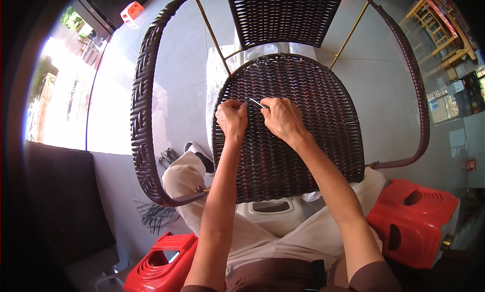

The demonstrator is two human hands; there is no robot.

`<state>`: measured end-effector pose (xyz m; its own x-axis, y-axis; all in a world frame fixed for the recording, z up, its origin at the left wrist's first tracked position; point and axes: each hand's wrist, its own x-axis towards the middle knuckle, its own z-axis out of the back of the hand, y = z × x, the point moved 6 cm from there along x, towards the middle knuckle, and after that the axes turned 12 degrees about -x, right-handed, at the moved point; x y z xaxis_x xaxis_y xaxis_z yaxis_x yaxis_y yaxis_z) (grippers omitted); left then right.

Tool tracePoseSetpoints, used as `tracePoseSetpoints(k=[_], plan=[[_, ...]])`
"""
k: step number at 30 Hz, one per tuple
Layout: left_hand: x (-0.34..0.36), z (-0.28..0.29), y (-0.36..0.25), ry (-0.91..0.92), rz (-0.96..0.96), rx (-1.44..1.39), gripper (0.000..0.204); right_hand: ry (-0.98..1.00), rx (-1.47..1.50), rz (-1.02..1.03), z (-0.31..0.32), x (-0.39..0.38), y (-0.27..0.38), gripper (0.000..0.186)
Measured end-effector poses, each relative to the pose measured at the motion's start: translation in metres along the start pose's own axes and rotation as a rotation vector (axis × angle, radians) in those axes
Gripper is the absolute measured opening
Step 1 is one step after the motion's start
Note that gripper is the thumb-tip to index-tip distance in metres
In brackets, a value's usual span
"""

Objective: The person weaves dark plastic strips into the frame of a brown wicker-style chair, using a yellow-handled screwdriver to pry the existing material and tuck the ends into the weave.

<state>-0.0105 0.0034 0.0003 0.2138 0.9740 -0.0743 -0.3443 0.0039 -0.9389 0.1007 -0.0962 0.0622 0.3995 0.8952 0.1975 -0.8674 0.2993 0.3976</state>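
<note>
A dark brown woven chair seat (298,161) lies before me, with red-tinted strands running through its weave. Over its left part, my left hand (232,121) is closed in a pinch; what its fingertips grip at the weave is too small to make out. My right hand (284,119) closes round a thin metal tool (258,103), probably a hook or awl, whose pale shaft points left toward the left fingertips. The tool's tip is at the weave by those fingertips, and its grip is mostly hidden inside the right hand.
The chair's woven backrest (283,17) stands beyond the seat, flanked by a broad braided left armrest (144,100) and a slimmer right armrest (417,90). Red plastic stools (414,224) sit at both sides. Loose dark strands (154,215) lie on the floor at left.
</note>
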Motion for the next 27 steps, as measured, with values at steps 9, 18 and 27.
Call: tracePoseSetpoints(k=[9, 18, 27], plan=[[-0.004, 0.000, 0.000, -0.016, -0.037, 0.006, 0.019, -0.307, 0.019, 0.038, -0.028, -0.038, -0.001, 0.021], [-0.009, 0.004, -0.005, -0.067, -0.062, -0.042, 0.019, -0.369, 0.031, 0.033, -0.035, -0.046, 0.001, 0.027], [-0.001, 0.003, -0.005, -0.049, -0.010, 0.004, 0.022, -0.418, 0.028, 0.047, -0.035, -0.046, 0.001, 0.026]])
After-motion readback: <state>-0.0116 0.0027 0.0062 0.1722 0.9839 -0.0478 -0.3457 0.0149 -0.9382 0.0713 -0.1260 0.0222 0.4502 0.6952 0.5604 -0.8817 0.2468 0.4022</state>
